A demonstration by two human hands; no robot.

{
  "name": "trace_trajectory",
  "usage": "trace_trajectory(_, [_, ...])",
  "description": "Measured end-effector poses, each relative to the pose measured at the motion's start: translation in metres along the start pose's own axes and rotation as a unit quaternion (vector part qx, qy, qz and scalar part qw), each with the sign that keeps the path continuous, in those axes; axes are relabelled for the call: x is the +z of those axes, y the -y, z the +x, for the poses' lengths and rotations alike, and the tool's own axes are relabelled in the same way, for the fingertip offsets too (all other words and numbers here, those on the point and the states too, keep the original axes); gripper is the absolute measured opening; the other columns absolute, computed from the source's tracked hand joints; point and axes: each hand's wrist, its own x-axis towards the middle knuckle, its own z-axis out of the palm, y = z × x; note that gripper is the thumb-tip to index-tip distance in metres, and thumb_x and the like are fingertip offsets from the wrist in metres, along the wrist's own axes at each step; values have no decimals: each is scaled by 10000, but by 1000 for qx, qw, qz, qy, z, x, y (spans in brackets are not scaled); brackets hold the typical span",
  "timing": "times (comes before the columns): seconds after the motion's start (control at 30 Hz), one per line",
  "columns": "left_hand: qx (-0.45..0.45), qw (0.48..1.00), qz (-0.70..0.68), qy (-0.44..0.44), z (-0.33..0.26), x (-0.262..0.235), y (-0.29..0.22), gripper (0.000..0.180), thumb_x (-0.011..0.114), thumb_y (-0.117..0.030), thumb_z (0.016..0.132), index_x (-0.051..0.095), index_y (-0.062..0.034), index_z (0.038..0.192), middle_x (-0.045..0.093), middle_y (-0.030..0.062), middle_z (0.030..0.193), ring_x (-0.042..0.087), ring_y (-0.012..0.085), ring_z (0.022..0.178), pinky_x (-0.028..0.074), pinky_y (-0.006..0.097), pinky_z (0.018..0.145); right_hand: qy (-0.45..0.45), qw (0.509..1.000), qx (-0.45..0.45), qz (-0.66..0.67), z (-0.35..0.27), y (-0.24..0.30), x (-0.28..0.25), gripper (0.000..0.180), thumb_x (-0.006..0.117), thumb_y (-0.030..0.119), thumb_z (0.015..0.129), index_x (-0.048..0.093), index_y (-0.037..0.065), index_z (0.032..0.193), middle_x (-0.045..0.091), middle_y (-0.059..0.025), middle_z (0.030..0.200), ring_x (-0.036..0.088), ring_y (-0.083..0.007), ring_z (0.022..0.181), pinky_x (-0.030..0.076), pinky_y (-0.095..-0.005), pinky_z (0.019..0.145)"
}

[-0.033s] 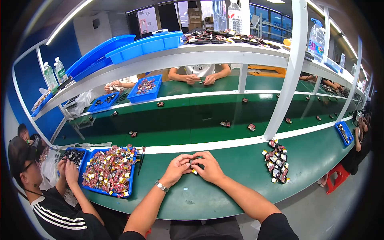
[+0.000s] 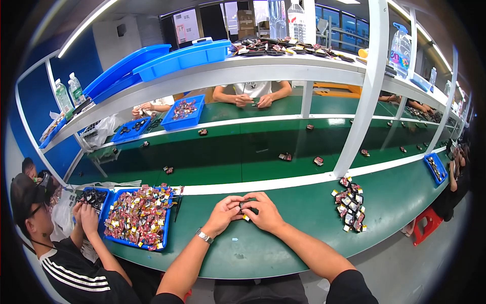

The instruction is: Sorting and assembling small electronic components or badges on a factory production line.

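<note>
Over the green bench, my left hand and my right hand meet with fingers closed around one small black part with a yellow-and-white tag. The fingers cover most of it, so its exact kind does not show. To the left of my hands is a blue tray heaped with small pink, white and yellow tagged pieces. A pile of similar black parts with pink-and-white labels lies to the right. A small pale blue scrap rests close to my left wrist.
A white upright post and shelf edge stand beyond the bench. Small parts are scattered along the green belt. At left, a co-worker's hands work beside another blue tray. Dark thin tools lie by the heaped tray.
</note>
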Motion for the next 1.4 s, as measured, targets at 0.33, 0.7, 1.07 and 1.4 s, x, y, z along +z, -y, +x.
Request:
trace_trajectory(0.33, [9, 1000, -24, 2, 0, 1, 0, 249, 530, -71, 973, 518, -40, 1219, 633, 83, 1133, 634, 157, 1011, 545, 291, 848, -5, 999, 20, 37, -1, -3, 5, 157, 724, 102, 783, 743, 106, 939, 640, -63, 1146, 565, -271, 1114, 470, -376, 941])
trace_trajectory(0.7, [46, 998, 14, -27, -1, 9, 1, 231, 513, -39, 971, 521, -21, 1202, 636, 93, 1131, 632, 143, 1021, 550, 278, 854, -29, 998, 45, 38, -2, 2, 10, 183, 710, 81, 780, 741, 111, 958, 634, -58, 1210, 543, -279, 1172, 454, -389, 978])
trace_trajectory(1.07, [45, 998, -5, -41, 2, 4, 6, 259, 472, -13, 980, 492, -20, 1238, 627, 102, 1162, 626, 159, 1044, 547, 304, 869, -90, 995, -41, -15, 5, 11, 8, 203, 726, 28, 760, 694, 64, 957, 618, -84, 1077, 583, -267, 1031, 511, -345, 835])
trace_trajectory(1.4, [43, 998, -31, -30, 2, 6, 2, 265, 493, -29, 975, 486, -12, 1239, 624, 105, 1151, 621, 176, 1057, 550, 333, 889, -129, 991, -23, -17, 6, 6, 14, 147, 719, 7, 751, 655, 40, 879, 603, -83, 932, 616, -254, 827, 517, -338, 699])
